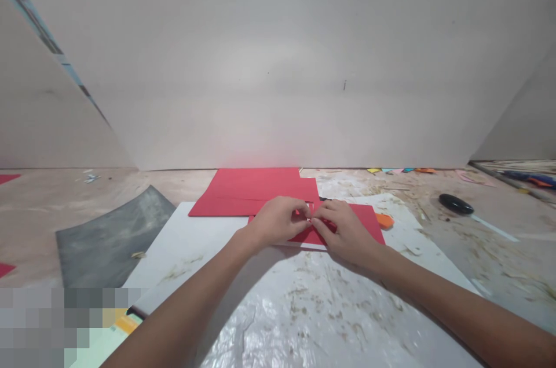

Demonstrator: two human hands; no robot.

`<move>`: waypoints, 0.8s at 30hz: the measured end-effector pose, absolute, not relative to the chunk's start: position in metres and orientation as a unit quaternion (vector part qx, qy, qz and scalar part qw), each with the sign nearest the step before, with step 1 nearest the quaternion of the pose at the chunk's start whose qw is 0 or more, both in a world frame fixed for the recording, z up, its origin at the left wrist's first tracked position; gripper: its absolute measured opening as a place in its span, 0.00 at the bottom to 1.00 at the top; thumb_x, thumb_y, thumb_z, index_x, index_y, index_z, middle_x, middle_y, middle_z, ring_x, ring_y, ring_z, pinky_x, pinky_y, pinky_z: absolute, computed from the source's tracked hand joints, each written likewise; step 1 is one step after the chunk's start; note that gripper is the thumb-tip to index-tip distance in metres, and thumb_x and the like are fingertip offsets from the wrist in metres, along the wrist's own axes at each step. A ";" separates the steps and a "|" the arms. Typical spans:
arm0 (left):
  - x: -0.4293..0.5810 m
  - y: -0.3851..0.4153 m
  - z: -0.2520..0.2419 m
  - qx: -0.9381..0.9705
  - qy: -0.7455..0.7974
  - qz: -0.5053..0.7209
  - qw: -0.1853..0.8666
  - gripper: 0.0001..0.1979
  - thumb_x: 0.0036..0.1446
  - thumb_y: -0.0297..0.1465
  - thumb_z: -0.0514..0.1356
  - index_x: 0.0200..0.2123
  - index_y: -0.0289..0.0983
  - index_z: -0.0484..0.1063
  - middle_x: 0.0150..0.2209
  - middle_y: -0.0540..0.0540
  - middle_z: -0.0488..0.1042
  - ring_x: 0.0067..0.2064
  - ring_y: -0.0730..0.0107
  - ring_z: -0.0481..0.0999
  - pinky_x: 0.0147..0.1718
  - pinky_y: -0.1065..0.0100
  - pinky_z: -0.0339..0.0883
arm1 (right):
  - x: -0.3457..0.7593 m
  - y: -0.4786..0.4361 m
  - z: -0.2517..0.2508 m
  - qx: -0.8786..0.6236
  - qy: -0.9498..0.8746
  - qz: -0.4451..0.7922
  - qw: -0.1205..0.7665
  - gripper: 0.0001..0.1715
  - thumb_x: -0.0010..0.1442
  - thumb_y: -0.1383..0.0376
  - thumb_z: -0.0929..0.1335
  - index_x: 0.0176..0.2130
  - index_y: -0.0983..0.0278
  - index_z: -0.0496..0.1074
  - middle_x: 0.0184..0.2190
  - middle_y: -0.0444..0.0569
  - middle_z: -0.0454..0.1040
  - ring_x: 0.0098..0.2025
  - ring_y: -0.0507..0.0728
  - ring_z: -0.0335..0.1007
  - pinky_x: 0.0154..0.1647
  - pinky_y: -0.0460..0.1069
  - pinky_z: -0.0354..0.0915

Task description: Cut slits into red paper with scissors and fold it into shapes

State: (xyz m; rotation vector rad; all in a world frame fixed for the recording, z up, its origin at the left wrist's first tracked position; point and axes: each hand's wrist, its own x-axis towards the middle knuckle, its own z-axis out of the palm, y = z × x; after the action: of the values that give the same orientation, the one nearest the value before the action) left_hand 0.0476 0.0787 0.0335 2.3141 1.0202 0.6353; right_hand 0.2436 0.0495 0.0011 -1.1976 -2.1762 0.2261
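Observation:
My left hand (278, 220) and my right hand (343, 230) meet fingertip to fingertip over a red sheet of paper (369, 218) on the white board (195, 240). Both hands pinch a small red paper piece (309, 214) between their fingers, close above the sheet. Behind them lies a larger stack of red paper (256, 188), flat on the table. The piece between the fingers is mostly hidden by my fingertips.
A grey sheet (108, 237) lies at the left. A small orange scrap (384, 220) sits beside the red sheet. A black tool with a white handle (456, 204) rests at the right, near coloured scraps (403, 170). White boards (278, 66) wall the back.

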 end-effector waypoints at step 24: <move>0.040 0.079 0.036 0.865 0.379 0.179 0.275 0.16 0.62 0.42 0.55 0.33 0.39 0.78 0.30 0.49 0.78 0.30 0.68 0.71 0.29 0.70 0.60 | 0.241 0.046 -0.003 -0.444 -0.833 0.055 0.325 0.12 0.66 0.68 0.62 0.32 0.60 0.71 0.33 0.47 0.72 0.39 0.58 0.65 0.43 0.56 0.60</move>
State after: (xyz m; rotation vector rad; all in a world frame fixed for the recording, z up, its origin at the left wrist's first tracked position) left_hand 0.0403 0.0793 0.0355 2.3262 1.0185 0.4809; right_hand 0.2414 0.0461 -0.0029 -1.1629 -2.1846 0.1450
